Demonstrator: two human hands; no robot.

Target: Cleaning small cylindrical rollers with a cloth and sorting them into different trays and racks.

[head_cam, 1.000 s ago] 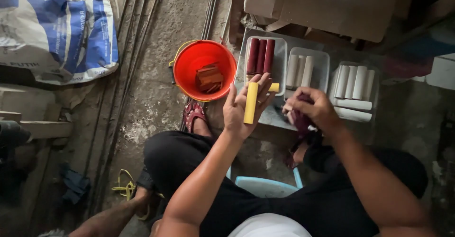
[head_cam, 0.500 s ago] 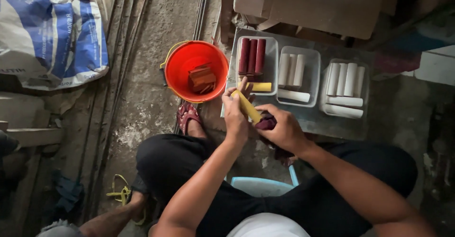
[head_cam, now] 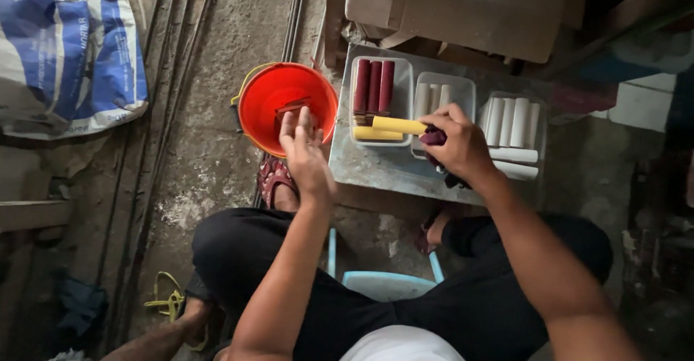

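Grey tray (head_cam: 376,169) — right hand (head_cam: 459,144) partly over

Your work surface is a low grey slab (head_cam: 376,169) on the concrete floor (head_cam: 210,158); three clear trays sit on it in a row; taking the middle tray (head_cam: 442,95) as reference: left of it the tray of dark red sticks (head_cam: 374,86) plus a yellow one; right of it the tray of white sticks (head_cam: 515,122); orange bucket (head_cam: 256,112) on the floor further left, just beside the slab.
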